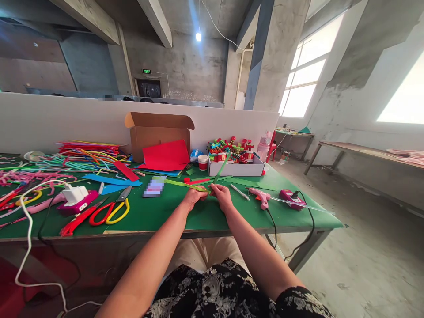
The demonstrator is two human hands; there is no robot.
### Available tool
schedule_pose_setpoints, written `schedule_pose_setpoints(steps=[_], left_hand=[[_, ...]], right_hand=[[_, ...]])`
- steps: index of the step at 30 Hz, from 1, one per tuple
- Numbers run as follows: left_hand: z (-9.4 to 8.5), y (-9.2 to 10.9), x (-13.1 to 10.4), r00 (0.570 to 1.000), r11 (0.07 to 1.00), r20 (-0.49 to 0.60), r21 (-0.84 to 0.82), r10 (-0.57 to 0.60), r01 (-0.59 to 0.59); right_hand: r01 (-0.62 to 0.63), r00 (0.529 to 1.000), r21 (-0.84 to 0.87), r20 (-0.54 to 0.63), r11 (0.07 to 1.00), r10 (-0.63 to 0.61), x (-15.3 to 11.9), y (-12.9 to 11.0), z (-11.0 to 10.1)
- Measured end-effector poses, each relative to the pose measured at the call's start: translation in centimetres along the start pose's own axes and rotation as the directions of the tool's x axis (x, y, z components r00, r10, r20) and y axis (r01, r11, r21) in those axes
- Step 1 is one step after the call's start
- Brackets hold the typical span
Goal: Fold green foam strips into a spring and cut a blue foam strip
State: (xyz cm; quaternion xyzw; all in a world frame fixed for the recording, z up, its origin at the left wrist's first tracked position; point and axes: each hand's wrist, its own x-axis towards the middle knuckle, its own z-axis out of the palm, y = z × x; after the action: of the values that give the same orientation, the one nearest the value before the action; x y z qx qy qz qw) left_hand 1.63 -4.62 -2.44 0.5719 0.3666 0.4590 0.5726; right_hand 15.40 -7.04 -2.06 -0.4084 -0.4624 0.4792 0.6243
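Note:
My left hand (193, 198) is closed on one end of a yellow-green paper strip (177, 182), which runs out to the left above the table. Close beside it, my right hand (222, 196) pinches a darker green paper strip (222, 168) that slants upward. The two strips come together between my fingertips; whether they are joined there I cannot tell. A white pen (240, 192) lies just right of my right hand, with a pink glue gun (261, 197) beyond it. Behind my hands are a red strip (200, 181) and some green paper pieces (253, 183).
Scissors (112, 211), a power strip (77, 203) with a white cable, and bundles of colored pipe cleaners (82, 162) occupy the left. A cardboard box (159, 132), paper cup (203, 163) and white tray of small figures (236, 169) stand behind. A black cord (273, 223) hangs off the right edge.

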Motion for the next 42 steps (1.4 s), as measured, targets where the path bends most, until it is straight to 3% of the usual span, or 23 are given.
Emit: schedule_pose_setpoints(steps=[7, 17, 29, 38, 42], left_hand=[[-0.1, -0.1, 0.1, 0.989, 0.997, -0.142, -0.069, -0.040, 0.030], [-0.7, -1.0, 0.8, 0.996, 0.999, -0.093, -0.039, 0.015, -0.019], [-0.9, -1.4, 1.1, 0.986, 0.996, -0.158, -0.084, -0.048, 0.035], [-0.6, -1.0, 0.9, 0.980, 0.995, -0.195, -0.095, -0.034, 0.015], [-0.6, -1.0, 0.9, 0.986, 0.997, -0.163, -0.074, -0.040, 0.028]], right_hand=[[-0.090, 0.995, -0.003, 0.040, 0.996, 0.090, 0.1, 0.5, 0.0], [-0.088, 0.996, -0.046, 0.009, 0.995, 0.088, 0.7, 1.6, -0.2], [-0.098, 0.994, -0.052, 0.034, 0.994, 0.100, 0.5, 1.1, -0.3], [-0.061, 0.997, -0.083, 0.044, 0.995, 0.065, 0.2, 1.2, 0.0], [-0.066, 0.996, -0.071, 0.059, 0.995, 0.070, 0.2, 1.1, 0.0]])
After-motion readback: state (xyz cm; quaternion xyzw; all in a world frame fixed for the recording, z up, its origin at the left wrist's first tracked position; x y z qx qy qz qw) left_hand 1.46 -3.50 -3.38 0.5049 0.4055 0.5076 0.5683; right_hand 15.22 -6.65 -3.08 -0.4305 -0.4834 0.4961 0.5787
